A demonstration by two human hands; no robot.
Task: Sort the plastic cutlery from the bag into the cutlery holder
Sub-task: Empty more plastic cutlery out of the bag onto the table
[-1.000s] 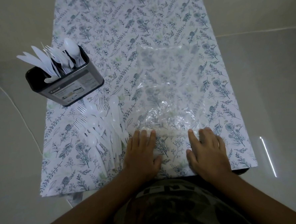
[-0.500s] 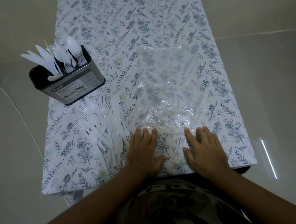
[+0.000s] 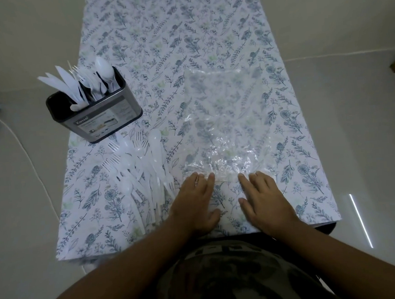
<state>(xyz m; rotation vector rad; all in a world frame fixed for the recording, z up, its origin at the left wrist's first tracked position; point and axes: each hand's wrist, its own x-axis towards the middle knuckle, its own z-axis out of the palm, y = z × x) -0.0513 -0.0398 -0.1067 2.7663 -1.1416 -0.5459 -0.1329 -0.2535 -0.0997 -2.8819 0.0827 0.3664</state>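
Two hands of mine lie flat on the bench [image 3: 208, 33], which is covered in a white cloth with blue leaf print. My left hand [image 3: 195, 205] and right hand [image 3: 265, 200] rest side by side near the close edge, fingers straight and slightly apart, fingertips pressing the near edge of the clear plastic bag [image 3: 225, 129]. The bag lies flat and crinkled, stretching away from me down the middle of the bench.

Just left of my left hand is a loose pile of white plastic cutlery [image 3: 142, 173], forks and spoons, their long handles mostly running toward me and their heads pointing away. Beyond the pile, at the bench's left edge, stands the dark metal cutlery holder [image 3: 97, 118], upright, with knives, forks and spoons standing in it, heads up.

The far half of the bench is bare cloth. A white cable [image 3: 28, 159] trails on the floor to the left.
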